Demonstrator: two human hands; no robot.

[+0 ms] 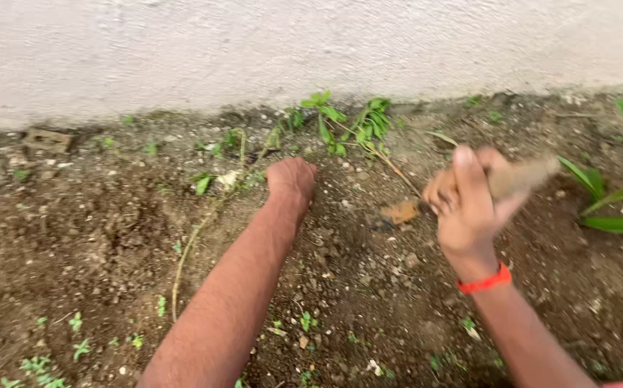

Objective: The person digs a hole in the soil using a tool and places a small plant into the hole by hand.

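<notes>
A wooden-handled tool is gripped tight in the right hand, blade end blurred. The left hand is curled against the soil, with a leafy weed seen at its 1 o'clock near the wall; its hold can't be told.

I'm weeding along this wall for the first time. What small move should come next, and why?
Probably bring the tool in the right hand down into the soil beside the left hand. That fist is pressed to the ground near the base of the leafy weed, and the tool is raised, blurred, above the dirt.
</notes>
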